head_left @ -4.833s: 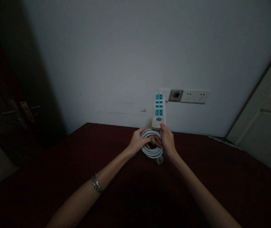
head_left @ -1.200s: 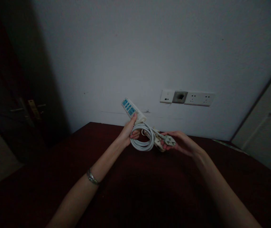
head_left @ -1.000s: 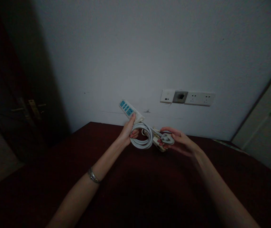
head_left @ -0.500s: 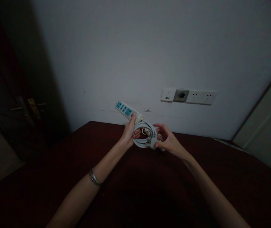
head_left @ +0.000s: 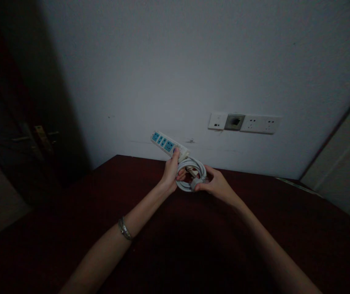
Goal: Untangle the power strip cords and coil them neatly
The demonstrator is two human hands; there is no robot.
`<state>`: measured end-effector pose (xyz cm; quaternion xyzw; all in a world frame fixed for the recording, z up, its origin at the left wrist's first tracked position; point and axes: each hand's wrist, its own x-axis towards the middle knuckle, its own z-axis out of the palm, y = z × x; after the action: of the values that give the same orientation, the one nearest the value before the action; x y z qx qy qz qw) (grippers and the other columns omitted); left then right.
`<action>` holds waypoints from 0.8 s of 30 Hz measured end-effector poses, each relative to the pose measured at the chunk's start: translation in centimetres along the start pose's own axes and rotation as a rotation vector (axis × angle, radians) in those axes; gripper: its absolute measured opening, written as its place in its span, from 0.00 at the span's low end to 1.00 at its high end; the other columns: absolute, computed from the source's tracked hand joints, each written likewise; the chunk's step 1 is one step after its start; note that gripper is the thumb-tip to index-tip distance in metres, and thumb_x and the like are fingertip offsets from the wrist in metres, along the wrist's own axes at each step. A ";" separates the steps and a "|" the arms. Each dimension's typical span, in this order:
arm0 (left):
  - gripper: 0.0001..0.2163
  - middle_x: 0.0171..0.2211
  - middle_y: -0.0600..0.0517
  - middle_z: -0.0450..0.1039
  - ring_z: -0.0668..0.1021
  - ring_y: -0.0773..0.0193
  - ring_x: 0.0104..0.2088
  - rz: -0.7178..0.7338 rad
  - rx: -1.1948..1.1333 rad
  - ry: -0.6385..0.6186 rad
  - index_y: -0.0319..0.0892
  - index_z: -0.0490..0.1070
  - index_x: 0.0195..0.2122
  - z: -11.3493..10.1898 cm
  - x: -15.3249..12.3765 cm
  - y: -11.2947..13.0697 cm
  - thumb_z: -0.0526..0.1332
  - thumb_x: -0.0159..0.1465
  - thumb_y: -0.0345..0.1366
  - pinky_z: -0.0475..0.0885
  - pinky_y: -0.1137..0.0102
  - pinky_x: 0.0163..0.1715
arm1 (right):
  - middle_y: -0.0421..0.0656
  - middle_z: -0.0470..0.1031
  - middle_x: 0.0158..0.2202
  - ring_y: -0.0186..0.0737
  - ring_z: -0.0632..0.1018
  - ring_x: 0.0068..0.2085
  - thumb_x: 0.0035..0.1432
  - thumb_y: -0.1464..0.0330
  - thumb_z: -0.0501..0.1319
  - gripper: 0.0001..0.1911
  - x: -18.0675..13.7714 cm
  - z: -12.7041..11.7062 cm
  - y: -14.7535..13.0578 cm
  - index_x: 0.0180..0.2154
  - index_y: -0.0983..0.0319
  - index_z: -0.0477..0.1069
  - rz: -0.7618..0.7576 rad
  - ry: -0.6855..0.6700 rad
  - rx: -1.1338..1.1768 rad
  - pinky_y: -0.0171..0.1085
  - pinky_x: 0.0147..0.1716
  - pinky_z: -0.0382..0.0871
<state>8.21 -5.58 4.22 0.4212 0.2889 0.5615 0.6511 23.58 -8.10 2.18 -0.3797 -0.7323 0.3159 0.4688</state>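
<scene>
A white power strip [head_left: 163, 141] with blue sockets points up and to the left, its near end under the thumb of my left hand [head_left: 172, 171]. The fingers of that hand also reach into the coil of its grey-white cable [head_left: 190, 163]. My right hand [head_left: 216, 184] pinches the coil's right side at the plug [head_left: 195, 183], thumb in front and fingers behind. Part of the cable and the right fingertips are hidden. Both hands hold these things above the dark red table.
The dark red table [head_left: 150, 228] reaches to a pale wall [head_left: 162, 73]. On the wall at right is a row of socket plates [head_left: 256, 124]. A dark door with a brass handle plate [head_left: 41, 136] stands left, and a white panel door [head_left: 346, 171] right.
Both the power strip and the left hand have shifted slightly right. The right hand has turned the plug a little inward, toward the middle of the coil.
</scene>
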 end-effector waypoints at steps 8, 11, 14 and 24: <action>0.26 0.06 0.59 0.49 0.54 0.75 0.06 0.069 0.022 0.038 0.43 0.51 0.15 0.9 -0.4 -1.0 0.50 0.59 0.59 0.50 0.76 0.08 | 0.44 0.75 0.36 0.41 0.74 0.35 0.40 0.57 0.68 0.27 0.1 1.0 0.9 0.41 0.64 0.70 -0.059 0.220 -0.156 0.38 0.38 0.67; 0.25 0.06 0.60 0.49 0.54 0.75 0.06 0.105 0.040 0.063 0.42 0.53 0.16 1.0 -0.4 -1.3 0.49 0.59 0.58 0.49 0.76 0.08 | 0.44 0.76 0.34 0.42 0.74 0.34 0.42 0.54 0.66 0.26 0.0 1.3 0.7 0.40 0.63 0.71 -0.037 0.276 -0.251 0.38 0.36 0.67; 0.25 0.06 0.59 0.50 0.55 0.75 0.06 0.153 0.092 0.105 0.42 0.53 0.16 0.8 -0.2 -1.6 0.51 0.59 0.58 0.47 0.77 0.07 | 0.45 0.76 0.33 0.43 0.75 0.33 0.42 0.52 0.65 0.26 0.0 1.5 0.3 0.40 0.62 0.71 -0.006 0.285 -0.340 0.39 0.35 0.67; 0.24 0.06 0.59 0.52 0.55 0.76 0.06 0.159 0.216 0.153 0.41 0.57 0.17 -0.9 0.9 -1.8 0.54 0.56 0.58 0.46 0.76 0.08 | 0.45 0.73 0.44 0.46 0.74 0.44 0.44 0.56 0.65 0.31 0.1 0.6 0.9 0.50 0.59 0.65 -0.066 -0.002 -0.392 0.44 0.45 0.65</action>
<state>8.50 -4.53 2.30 0.4663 0.3622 0.6074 0.5315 23.21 -7.63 1.27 -0.4390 -0.7922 0.1520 0.3956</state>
